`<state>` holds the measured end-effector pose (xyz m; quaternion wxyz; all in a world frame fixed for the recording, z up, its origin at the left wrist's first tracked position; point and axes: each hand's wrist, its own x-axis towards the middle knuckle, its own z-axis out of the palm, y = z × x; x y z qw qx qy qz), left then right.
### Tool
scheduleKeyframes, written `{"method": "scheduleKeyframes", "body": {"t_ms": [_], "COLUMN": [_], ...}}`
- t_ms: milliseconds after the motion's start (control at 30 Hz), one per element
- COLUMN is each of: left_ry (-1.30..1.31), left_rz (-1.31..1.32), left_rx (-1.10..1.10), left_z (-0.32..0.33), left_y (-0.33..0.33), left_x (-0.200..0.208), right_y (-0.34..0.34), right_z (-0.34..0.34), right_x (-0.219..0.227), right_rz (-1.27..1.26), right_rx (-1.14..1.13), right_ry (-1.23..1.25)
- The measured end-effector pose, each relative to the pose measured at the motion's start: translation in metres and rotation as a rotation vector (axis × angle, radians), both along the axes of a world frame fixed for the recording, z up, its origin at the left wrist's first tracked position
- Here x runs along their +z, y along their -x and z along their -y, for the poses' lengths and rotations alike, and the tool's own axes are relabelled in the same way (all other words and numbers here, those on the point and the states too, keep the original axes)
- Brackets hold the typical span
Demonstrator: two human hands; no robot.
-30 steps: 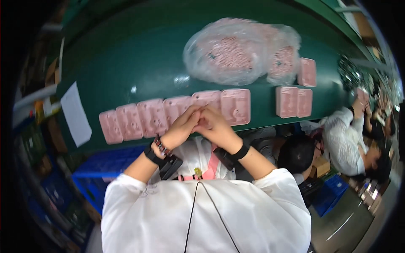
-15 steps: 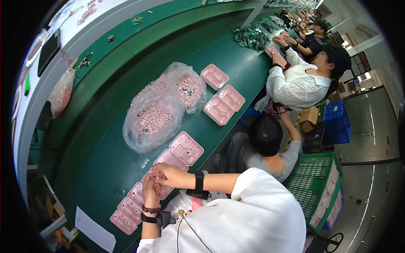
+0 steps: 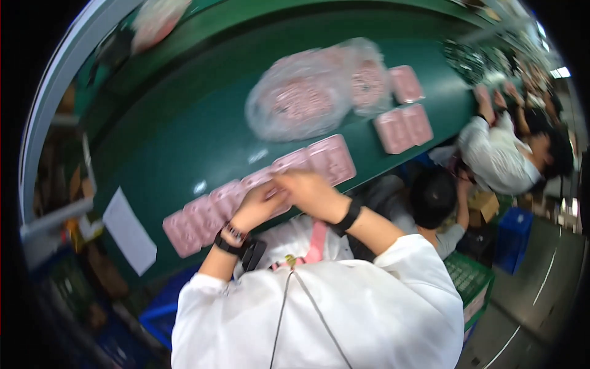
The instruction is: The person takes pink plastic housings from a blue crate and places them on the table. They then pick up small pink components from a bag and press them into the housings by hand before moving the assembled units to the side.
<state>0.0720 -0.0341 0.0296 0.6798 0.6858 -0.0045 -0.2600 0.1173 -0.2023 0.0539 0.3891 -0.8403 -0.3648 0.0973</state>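
Note:
My left hand (image 3: 261, 206) and my right hand (image 3: 312, 194) meet over a row of open pink plastic housings (image 3: 332, 158) on the green workbench. Both hands have curled fingers pressed together at the tips. Whatever is between them is too small and blurred to make out. Under my wrists, part of the row is hidden; its left end shows a pink housing (image 3: 183, 234) beside my left forearm. Beyond the row lies a clear plastic bag (image 3: 298, 101) of small pink parts, with another such bag (image 3: 369, 83) touching it on the right.
More pink housings (image 3: 404, 129) lie right of the bags. A white paper sheet (image 3: 130, 230) is at the bench's left. People sit along the right edge, the nearest a person with dark hair (image 3: 433, 197). A blue crate (image 3: 514, 240) and a green crate (image 3: 470, 280) stand behind.
The whole view has swung, so the bench and bags now appear farther right and higher. My hands remain together above the row of housings.

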Motion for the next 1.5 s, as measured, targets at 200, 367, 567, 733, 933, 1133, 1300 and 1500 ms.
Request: {"method": "scheduleKeyframes", "body": {"t_ms": [200, 367, 567, 733, 933, 1133, 1300, 1500], "left_ry": [0.227, 0.355, -0.412, -0.904, -0.918, -0.908, -0.883, -0.449], "left_rz": [-0.418, -0.55, 0.013, 0.294, 0.292, 0.196, 0.234, -0.017], "left_rx": [0.2, 0.213, 0.234, 0.122, 0.186, 0.18, 0.184, 0.306], "left_z": [0.001, 0.004, 0.027, 0.033, 0.03, 0.028, 0.024, 0.002], "left_y": [-0.005, 0.002, 0.01, 0.01, 0.016, 0.016, 0.017, 0.021], "left_x": [0.022, -0.001, -0.048, -0.047, -0.058, -0.059, -0.061, -0.047], "right_y": [0.001, -0.003, -0.053, -0.107, -0.115, -0.115, -0.118, -0.086], "right_z": [0.012, 0.014, 0.037, 0.019, -0.021, -0.028, -0.011, -0.006], "right_x": [-0.003, -0.017, -0.062, -0.086, -0.104, -0.108, -0.094, -0.065], "right_rz": [-0.175, -0.214, -0.065, 0.313, 0.488, 0.559, 0.473, -0.057], "right_rx": [-0.114, -0.058, 0.056, 0.471, 0.848, 0.931, 0.9, 0.339], "right_ry": [-0.045, -0.143, -0.091, 0.058, 0.105, 0.172, 0.222, 0.098]}}
